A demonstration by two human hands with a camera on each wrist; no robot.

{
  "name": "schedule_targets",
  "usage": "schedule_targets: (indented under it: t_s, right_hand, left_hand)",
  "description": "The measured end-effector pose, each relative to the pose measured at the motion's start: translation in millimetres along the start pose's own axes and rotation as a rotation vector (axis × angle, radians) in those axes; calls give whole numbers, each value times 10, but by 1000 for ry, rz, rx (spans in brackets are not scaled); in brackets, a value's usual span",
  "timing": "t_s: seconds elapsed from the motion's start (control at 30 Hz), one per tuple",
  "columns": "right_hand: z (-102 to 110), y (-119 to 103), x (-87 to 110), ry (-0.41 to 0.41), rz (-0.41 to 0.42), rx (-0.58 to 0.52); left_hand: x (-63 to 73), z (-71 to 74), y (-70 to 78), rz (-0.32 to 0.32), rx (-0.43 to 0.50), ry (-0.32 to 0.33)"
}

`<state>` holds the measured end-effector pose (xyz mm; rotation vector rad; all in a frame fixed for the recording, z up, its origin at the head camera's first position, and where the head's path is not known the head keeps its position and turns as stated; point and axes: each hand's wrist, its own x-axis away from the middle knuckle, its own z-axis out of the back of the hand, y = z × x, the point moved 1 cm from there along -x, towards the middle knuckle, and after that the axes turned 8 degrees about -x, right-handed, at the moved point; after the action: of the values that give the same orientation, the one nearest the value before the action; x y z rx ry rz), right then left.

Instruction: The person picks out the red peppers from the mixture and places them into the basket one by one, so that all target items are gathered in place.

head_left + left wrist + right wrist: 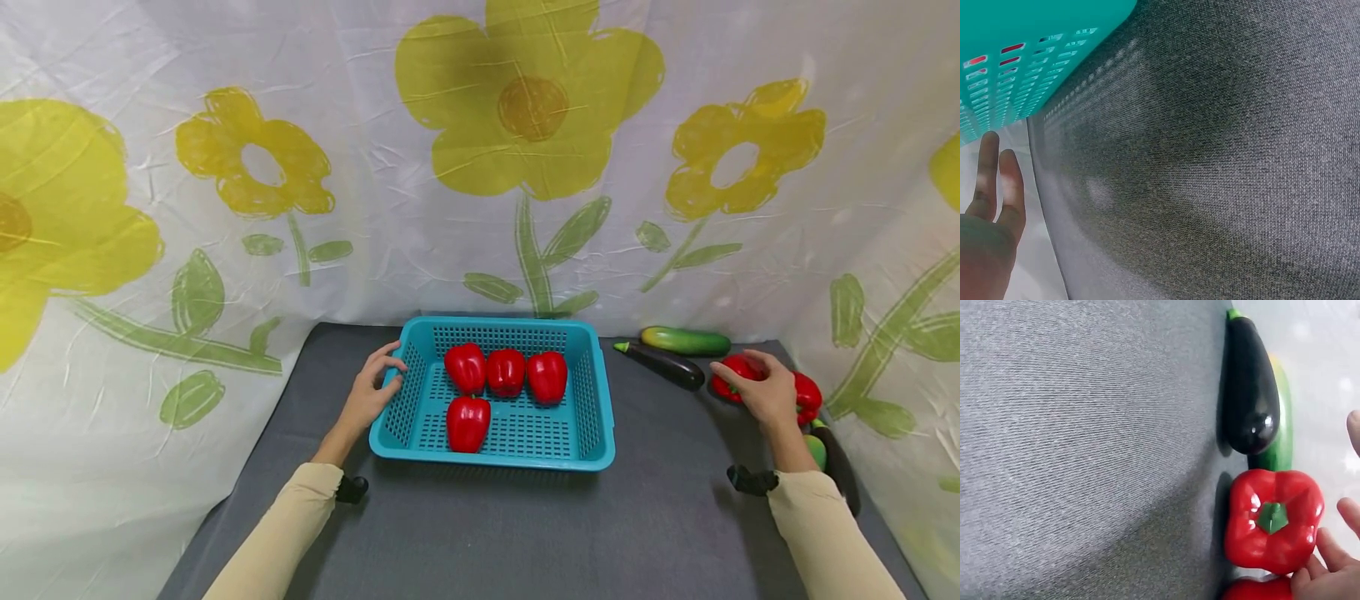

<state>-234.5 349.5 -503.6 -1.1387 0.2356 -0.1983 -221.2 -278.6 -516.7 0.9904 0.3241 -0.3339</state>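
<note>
Basket (pixel 492 461) smooth plastic; red pepper (pixel 1274 519) glossy; eggplant (pixel 1250 387) shiny; tablecloth (pixel 1085 437) matt, textured; backdrop (pixel 375 250) creased, faintly glossy.

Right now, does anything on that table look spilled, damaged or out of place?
Nothing stands out. Four red peppers sit inside the upright blue basket, and the loose pepper by the right hand looks whole where visible. I see no spill.

In the head view, the right hand (pixel 768 398) hides part of the red pepper (pixel 741 367) at its fingers and the left side of a second red pepper (pixel 807 396). Its forearm covers much of a green vegetable (pixel 816 451). The near edge cuts off both sleeves (pixel 832 529). The left wrist view crops the basket (pixel 1035 31) and left hand (pixel 988 247).
</note>
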Motion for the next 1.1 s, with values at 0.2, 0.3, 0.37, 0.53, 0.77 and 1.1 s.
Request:
schedule_targets:
  t_s: [0.2,0.3,0.37,0.53,0.77,1.1]
  right_hand:
    - [13,32,25,10,13,7]
    - [17,34,26,12,13,17]
    - [17,28,23,17,14,28]
    - [2,22,-7,31,24,32]
    - [-48,89,-86,39,-22,0]
    - [-94,154,-154,52,-2,67]
  left_hand:
    - [-5,76,335,7,5,-28]
    - [0,77,351,4,11,-28]
    - [2,72,336,8,12,-29]
    - [4,70,313,16,20,-30]
    - [10,81,308,8,26,-27]
    - [2,81,327,-12,11,-22]
